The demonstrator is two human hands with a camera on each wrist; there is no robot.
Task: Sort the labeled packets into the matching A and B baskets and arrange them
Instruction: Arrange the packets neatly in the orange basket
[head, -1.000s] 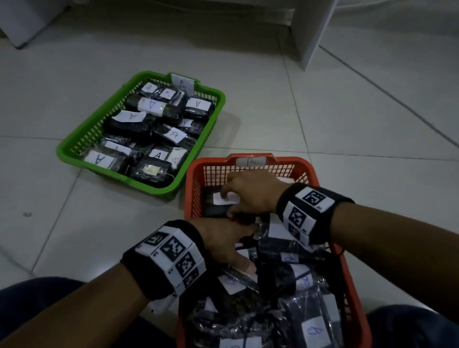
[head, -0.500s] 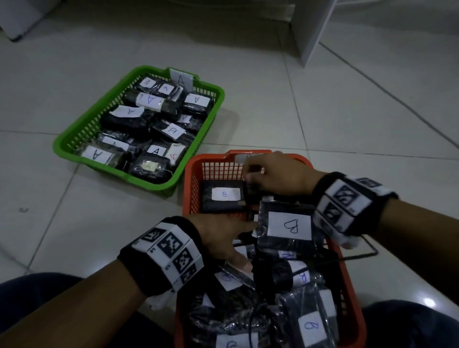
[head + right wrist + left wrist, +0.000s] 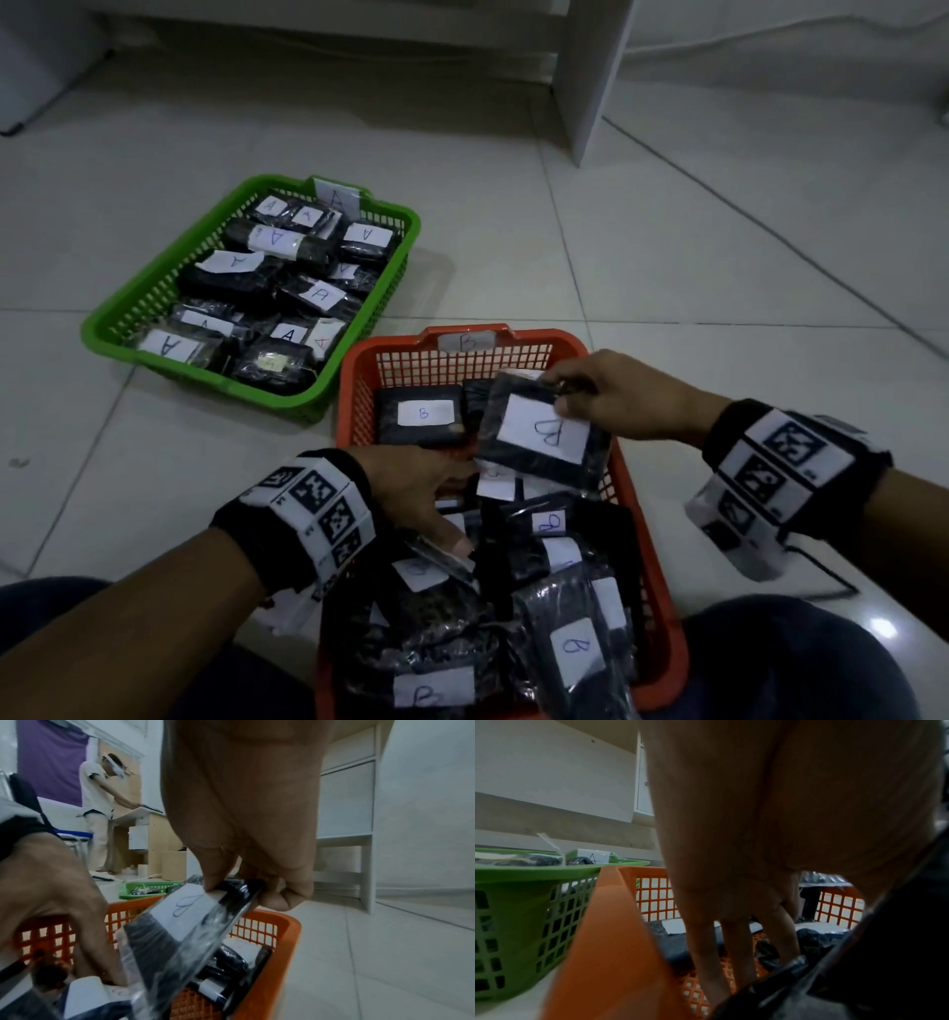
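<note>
An orange basket (image 3: 347, 390) tagged B lies on the floor before me, piled with black packets labelled B. One flat B packet (image 3: 421, 413) lies in its far left corner. My right hand (image 3: 560, 397) pinches the corner of another B packet (image 3: 544, 442), tilted above the basket's far right; the right wrist view shows the thumb and fingers clamped on that packet (image 3: 185, 927). My left hand (image 3: 452, 503) rests in the basket's middle with straight fingers (image 3: 716, 953) reaching to the mesh floor beside the pile. The green basket (image 3: 108, 329), to the far left, holds several A packets.
A white furniture leg (image 3: 590, 77) stands on the tiled floor behind the baskets. A thin black cable (image 3: 821, 580) runs under my right wrist. My knees flank the orange basket. In the right wrist view another person (image 3: 97, 801) stands at a desk far off.
My right hand left the flat B packet in the far left corner, moved right, and has taken another B packet by its corner and lifted it. The left hand stayed in place.
</note>
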